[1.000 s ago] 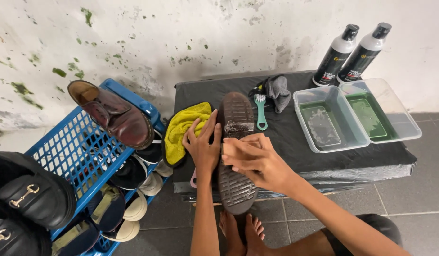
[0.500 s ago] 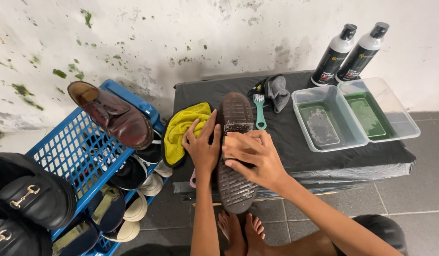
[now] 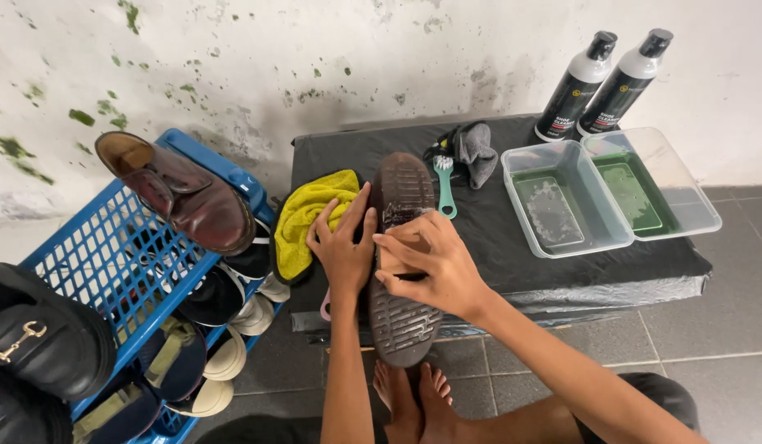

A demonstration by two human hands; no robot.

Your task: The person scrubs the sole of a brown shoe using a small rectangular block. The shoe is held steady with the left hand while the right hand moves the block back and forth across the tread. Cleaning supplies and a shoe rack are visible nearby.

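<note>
A dark shoe (image 3: 401,201) lies sole-up across the front edge of a low black table (image 3: 512,247), its ridged sole facing me. My left hand (image 3: 341,247) grips the shoe's left side, fingers spread along the edge. My right hand (image 3: 434,259) presses on the middle of the sole, fingers curled over something small that I cannot make out. A yellow cloth (image 3: 311,218) lies just left of the shoe, under my left wrist.
A teal brush (image 3: 443,185) and grey rag (image 3: 477,150) lie behind the shoe. Two clear tubs of greenish liquid (image 3: 566,201) and two black-and-white bottles (image 3: 599,82) stand at right. A blue crate (image 3: 110,263) of shoes, a brown shoe (image 3: 180,193) on top, stands left. My bare feet (image 3: 410,403) are below.
My right hand has shifted slightly along the middle of the sole. My left hand keeps its hold and the shoe stays in place.
</note>
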